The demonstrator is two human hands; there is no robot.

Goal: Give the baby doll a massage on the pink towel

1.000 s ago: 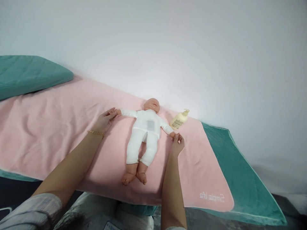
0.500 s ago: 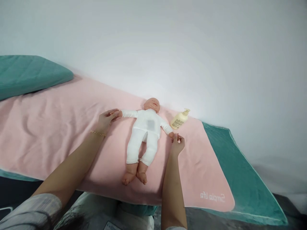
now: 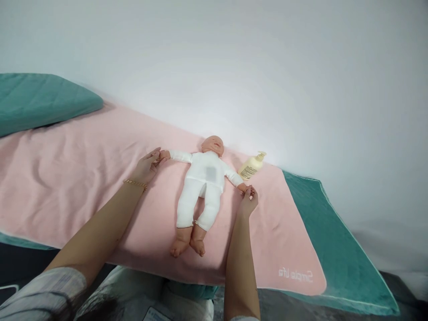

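My left hand [image 3: 146,166] has its fingertips drawn together on the doll's [image 3: 203,178] small hand at the end of one outstretched sleeve. My right hand [image 3: 249,203] pinches the doll's other hand the same way, thumb and fingers together around it. Both grips look light, and how firmly they hold I can't tell.

The doll lies on its back between my two hands, arms spread wide to each side, so each of its hands sits right at my fingertips. Its long axis runs away from me: bare feet towards my body, head towards the wall [image 3: 234,67], tipped slightly rightward. My right hand is the nearer to me, and my left reaches farther out and to the side, a bracelet [image 3: 134,183] on its wrist.

Under the doll is a pink towel [image 3: 83,178] spread over the bed [image 3: 334,240]. A pump bottle [image 3: 251,166] lies on the towel just beyond my right hand, near the doll's shoulder but apart from it. A teal pillow [image 3: 40,100] sits well off to the left.
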